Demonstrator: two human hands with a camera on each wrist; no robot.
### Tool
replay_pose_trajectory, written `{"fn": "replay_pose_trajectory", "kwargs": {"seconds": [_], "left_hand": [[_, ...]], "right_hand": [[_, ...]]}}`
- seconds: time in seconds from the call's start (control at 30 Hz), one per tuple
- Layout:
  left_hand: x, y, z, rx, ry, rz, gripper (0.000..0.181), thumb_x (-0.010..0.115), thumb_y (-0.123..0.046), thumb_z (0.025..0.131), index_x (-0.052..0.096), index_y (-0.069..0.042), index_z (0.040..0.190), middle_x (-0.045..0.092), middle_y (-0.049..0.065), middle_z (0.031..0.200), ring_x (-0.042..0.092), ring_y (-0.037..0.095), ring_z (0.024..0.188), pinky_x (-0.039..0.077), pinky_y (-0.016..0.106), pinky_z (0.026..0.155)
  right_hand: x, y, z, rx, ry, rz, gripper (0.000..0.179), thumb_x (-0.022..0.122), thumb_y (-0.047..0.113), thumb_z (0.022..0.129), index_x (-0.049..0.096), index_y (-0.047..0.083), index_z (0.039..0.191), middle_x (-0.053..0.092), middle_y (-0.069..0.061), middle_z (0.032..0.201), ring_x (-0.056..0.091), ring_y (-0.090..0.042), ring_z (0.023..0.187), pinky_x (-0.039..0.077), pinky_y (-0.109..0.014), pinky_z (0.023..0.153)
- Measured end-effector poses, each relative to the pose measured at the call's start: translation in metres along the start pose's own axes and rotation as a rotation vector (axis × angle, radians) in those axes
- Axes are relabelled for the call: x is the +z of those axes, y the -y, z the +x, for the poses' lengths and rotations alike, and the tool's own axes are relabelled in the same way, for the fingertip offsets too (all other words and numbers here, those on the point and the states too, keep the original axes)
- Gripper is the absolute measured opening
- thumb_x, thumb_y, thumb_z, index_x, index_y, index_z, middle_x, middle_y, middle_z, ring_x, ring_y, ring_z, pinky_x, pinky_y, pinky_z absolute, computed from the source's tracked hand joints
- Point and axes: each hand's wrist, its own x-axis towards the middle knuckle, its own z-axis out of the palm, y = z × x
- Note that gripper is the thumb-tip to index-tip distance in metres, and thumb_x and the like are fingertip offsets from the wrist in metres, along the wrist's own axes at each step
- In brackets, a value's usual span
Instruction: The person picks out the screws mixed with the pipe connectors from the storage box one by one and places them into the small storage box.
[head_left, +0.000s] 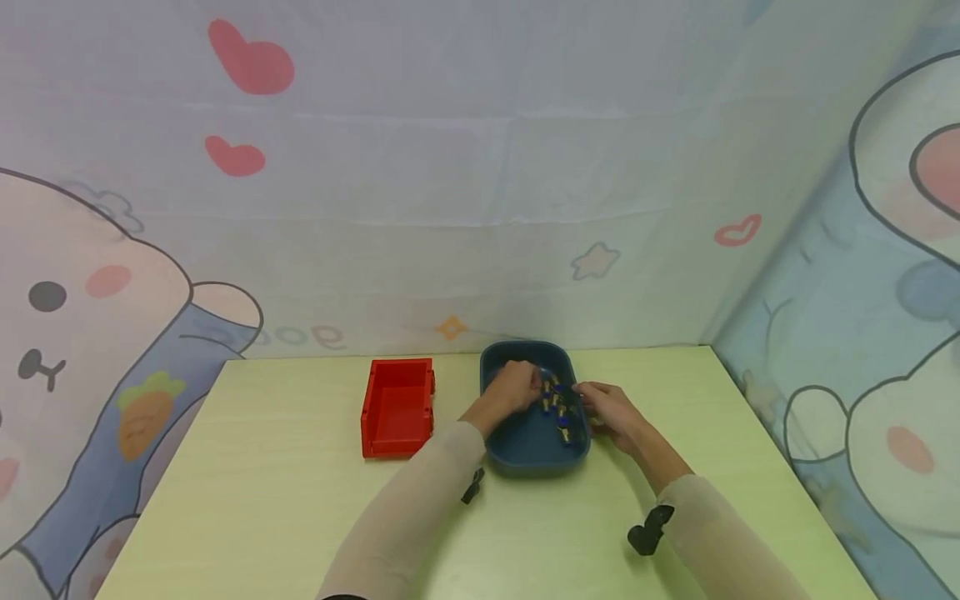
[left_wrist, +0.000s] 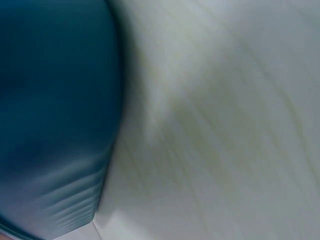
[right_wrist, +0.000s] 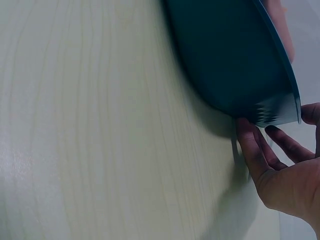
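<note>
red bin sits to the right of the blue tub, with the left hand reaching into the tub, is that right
Not quite: the red bin sits to the left of the blue tub, as the head view shows. The left hand is indeed reaching into the tub.

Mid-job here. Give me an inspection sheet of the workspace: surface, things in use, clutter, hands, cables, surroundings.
Surface: pale wood-grain table.
Things in use: blue tub containing small gold-and-blue pieces; red box to its left.
Clutter: nothing seen.
Hands: left hand reaches into the blue tub, beside the pieces, grip hidden; right hand holds the tub's right side, fingers against its outer wall.
Cables: nothing seen.
Surroundings: cloth backdrop printed with hearts and cartoon animals.
</note>
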Motion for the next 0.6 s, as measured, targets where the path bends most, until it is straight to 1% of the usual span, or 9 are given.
{"fn": "replay_pose_trajectory", "kwargs": {"seconds": [0.13, 0.27, 0.4, 0.6], "left_hand": [[0.0001, 0.0009, -0.0010, 0.011, 0.000, 0.016, 0.004, 0.076, -0.016, 0.096, 0.076, -0.013, 0.099, 0.074, -0.001, 0.095, 0.066, 0.012, 0.081, 0.057, 0.027, 0.077], [-0.0008, 0.0019, -0.0023, 0.007, -0.019, 0.008, 0.003, 0.075, -0.017, 0.096, 0.076, -0.014, 0.098, 0.072, -0.003, 0.092, 0.065, 0.010, 0.078, 0.056, 0.027, 0.074], [-0.0031, 0.0025, -0.0026, -0.009, -0.057, -0.054, 0.004, 0.073, -0.014, 0.096, 0.076, -0.012, 0.098, 0.071, -0.003, 0.089, 0.064, 0.011, 0.075, 0.056, 0.028, 0.071], [-0.0077, 0.0015, -0.0027, -0.012, -0.120, -0.147, 0.005, 0.070, -0.012, 0.098, 0.074, -0.011, 0.100, 0.071, -0.001, 0.091, 0.066, 0.011, 0.078, 0.056, 0.027, 0.075]], "right_hand": [[0.0005, -0.0009, 0.0007, -0.001, -0.003, 0.003, 0.050, 0.053, 0.029, 0.108, 0.055, -0.005, 0.146, 0.067, -0.018, 0.127, 0.063, -0.018, 0.098, 0.051, -0.030, 0.066], [0.0019, -0.0017, 0.0015, 0.003, -0.010, 0.007, 0.050, 0.055, 0.030, 0.108, 0.056, -0.004, 0.144, 0.067, -0.016, 0.124, 0.064, -0.019, 0.098, 0.052, -0.030, 0.066], [0.0027, -0.0007, 0.0012, 0.009, -0.012, 0.005, 0.050, 0.057, 0.031, 0.108, 0.057, -0.003, 0.144, 0.067, -0.014, 0.123, 0.064, -0.019, 0.098, 0.052, -0.030, 0.066], [0.0021, 0.0014, 0.0001, -0.007, 0.002, -0.014, 0.050, 0.055, 0.030, 0.109, 0.057, -0.005, 0.145, 0.069, -0.014, 0.122, 0.066, -0.017, 0.095, 0.054, -0.030, 0.067]]}}
